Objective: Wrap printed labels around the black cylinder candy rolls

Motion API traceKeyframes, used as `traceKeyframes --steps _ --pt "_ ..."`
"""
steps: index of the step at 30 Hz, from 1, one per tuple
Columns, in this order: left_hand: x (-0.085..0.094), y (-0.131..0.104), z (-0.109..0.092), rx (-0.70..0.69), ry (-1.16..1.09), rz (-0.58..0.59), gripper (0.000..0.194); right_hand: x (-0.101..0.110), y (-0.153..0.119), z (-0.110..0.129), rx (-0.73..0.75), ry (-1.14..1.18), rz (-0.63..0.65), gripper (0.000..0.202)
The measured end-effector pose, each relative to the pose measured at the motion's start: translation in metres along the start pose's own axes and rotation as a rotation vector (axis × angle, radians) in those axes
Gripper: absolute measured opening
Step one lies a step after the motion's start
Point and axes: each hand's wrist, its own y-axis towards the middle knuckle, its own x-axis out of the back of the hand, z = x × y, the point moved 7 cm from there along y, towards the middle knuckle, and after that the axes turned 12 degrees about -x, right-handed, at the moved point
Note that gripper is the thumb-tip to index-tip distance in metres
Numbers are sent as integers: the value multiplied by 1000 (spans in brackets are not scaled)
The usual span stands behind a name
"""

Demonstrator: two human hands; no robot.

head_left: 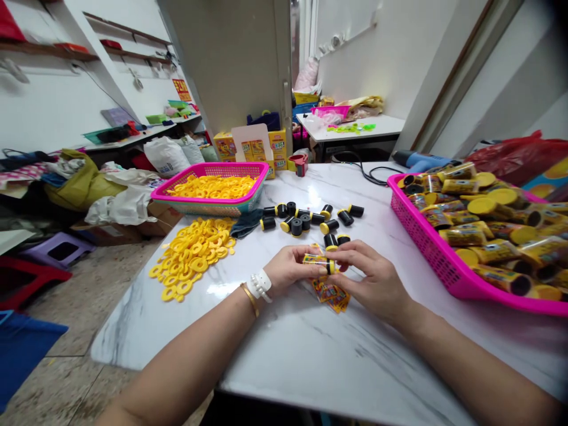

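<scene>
Between both hands, above the marbled table [284,355], is a small tube [320,260] with a colourful printed label and a yellow end. My left hand [286,271] pinches its left part with thumb and fingers. My right hand [373,281] closes its fingertips on the yellow end. Beneath the hands lies a stack of printed labels [332,294], partly covered by them. Just beyond my fingers, several black rolls with yellow caps [317,218] are scattered, some standing and some on their sides.
To the left lies a heap of yellow rings [190,254], with a pink basket [213,198] of yellow pieces behind it. A larger pink basket [448,272] full of labelled tubes stands at right. Behind are yellow boxes [277,148], a red tape dispenser [300,164] and a blue heat gun [423,161].
</scene>
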Motion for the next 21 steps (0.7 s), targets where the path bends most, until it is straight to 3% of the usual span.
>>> traceKeyframes --steps 3,7,9,12,15,18,21 --pt "-3 0 3 -19 -44 -15 46 -4 -1 5 34 -31 2 33" --pt "-3 0 4 13 -85 -74 45 -9 1 -6 -135 120 98 43" --pt "-2 0 2 22 -98 -79 46 -6 1 -9 -174 168 98 38" --pt "-3 -1 4 73 -165 20 47 0 1 -7 -101 91 51 23" --pt "-1 -1 10 126 -198 78 49 2 -1 -2 -3 -5 24 22" --pt "2 2 5 23 -118 19 45 4 -4 -3 -1 -18 -14 22" --pt "-4 3 -8 -143 -1 12 40 3 -5 -13 -175 142 -45 21"
